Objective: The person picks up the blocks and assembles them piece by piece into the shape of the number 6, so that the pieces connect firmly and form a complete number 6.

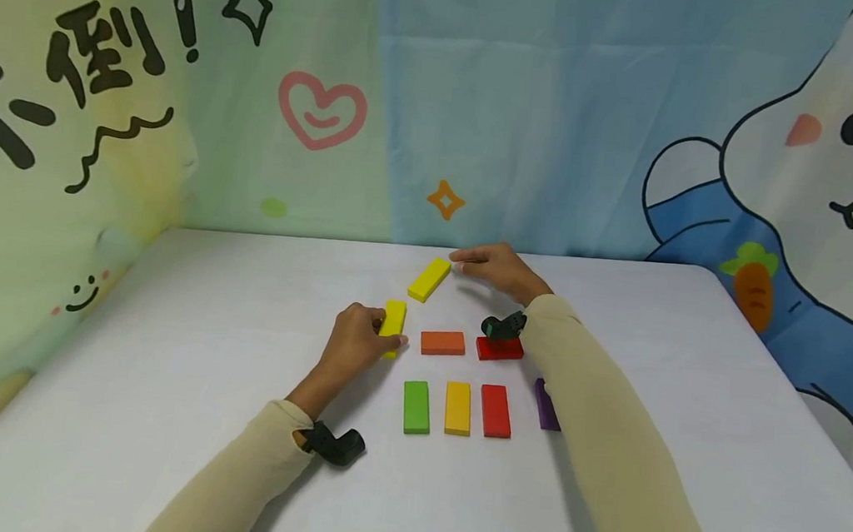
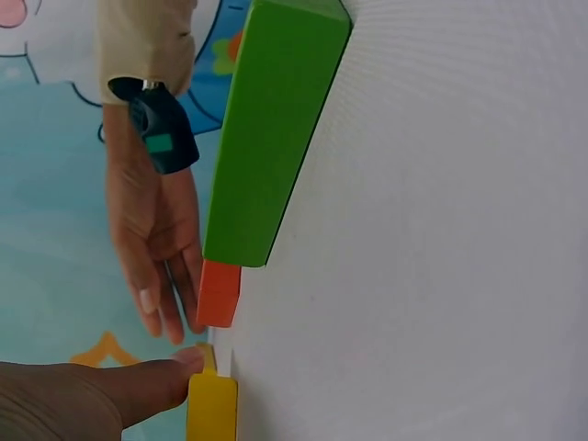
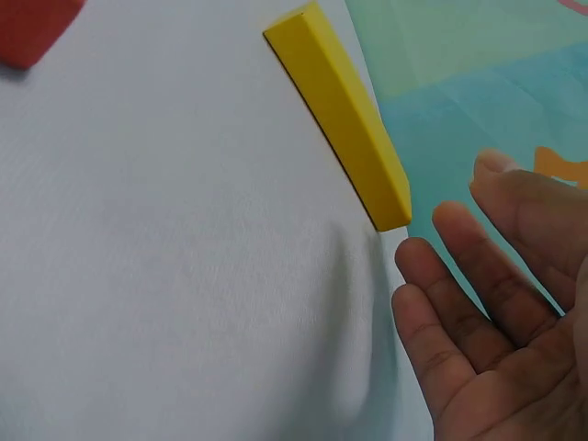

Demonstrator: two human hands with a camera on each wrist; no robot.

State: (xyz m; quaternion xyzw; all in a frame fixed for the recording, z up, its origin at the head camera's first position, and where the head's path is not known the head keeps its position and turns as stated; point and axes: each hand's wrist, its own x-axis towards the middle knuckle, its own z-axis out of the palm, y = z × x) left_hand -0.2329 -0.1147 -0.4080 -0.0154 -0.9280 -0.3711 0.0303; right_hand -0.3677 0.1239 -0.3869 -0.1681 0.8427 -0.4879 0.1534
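Observation:
My left hand [image 1: 357, 342] pinches a yellow block [image 1: 392, 328] at the left of the group, thumb at its near end. In the left wrist view the thumb lies against that yellow block [image 2: 212, 407]. Farther back, a second yellow block [image 1: 429, 279] lies slanted on the table. My right hand [image 1: 500, 269] is just right of its far end and holds nothing. In the right wrist view the fingers [image 3: 473, 322] are relaxed and spread, apart from the slanted yellow block [image 3: 344, 119].
An orange block [image 1: 443, 343] and a red block [image 1: 499, 350] form a middle row on the white table [image 1: 231, 451]. Nearer lie a green block [image 1: 417, 407], a yellow-orange block [image 1: 458, 409], another red block [image 1: 496, 411] and a purple block [image 1: 547, 406], partly behind the right sleeve.

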